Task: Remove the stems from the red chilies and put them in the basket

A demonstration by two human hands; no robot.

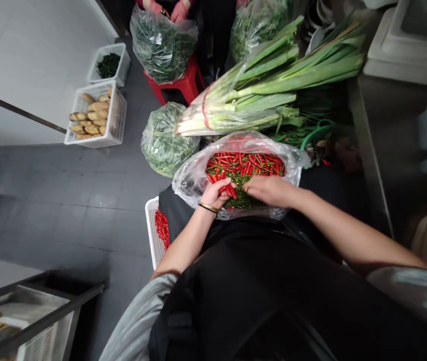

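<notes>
A clear plastic bag (pixel 191 175) lies open across my lap, filled with red chili peppers (pixel 249 161) and a mass of green stems (pixel 241 201). Several red chilies stick out of my left hand (pixel 215 194), whose fingers are closed round them over the left part of the bag. Close by, over the stems, my right hand (pixel 269 190) has its fingers pressed together; whatever is between them is too small to make out. At my left side stands a white basket (pixel 152 230) with loose red chilies (pixel 162 229) in it, partly hidden by my arm and apron.
Leeks (pixel 232 105) tied with a red band lie beyond the bag, beside bagged greens (pixel 168 140). Farther off, a person's pink-gloved hands (pixel 178 11) work at a bag on a red stool (pixel 189 82). White baskets (pixel 118 120) with brown root vegetables and greens stand by the wall.
</notes>
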